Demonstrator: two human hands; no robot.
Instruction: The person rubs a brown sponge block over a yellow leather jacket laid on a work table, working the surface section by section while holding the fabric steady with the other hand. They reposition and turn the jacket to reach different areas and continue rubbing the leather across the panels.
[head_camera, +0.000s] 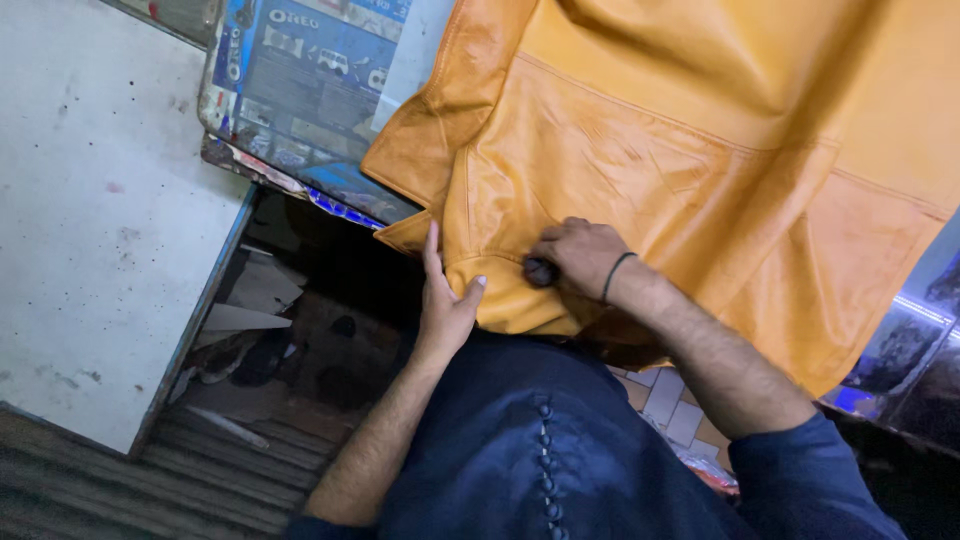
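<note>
leather in a warm orange-yellow colour, a jacket (700, 150) as far as we can tell, lies over the surface (300, 90), and its lower edge hangs down over the front toward our body. our left hand (443, 300) is open, the fingers straight and the thumb apart, and it presses flat against the folded hem from the outer side; it holds nothing. our right hand (578, 258), with a thin dark band on the wrist, is closed around a small dark tool (541, 272) and pushes its end on the hem; what kind of tool it is, we cannot tell.

we think some things could go wrong from here. the tool end is very near the left thumb, so a slip on the smooth leather could hit it. too hard pressure could mark or cut the leather. also much of the jacket hangs free, so its weight could pull the hem away.
</note>
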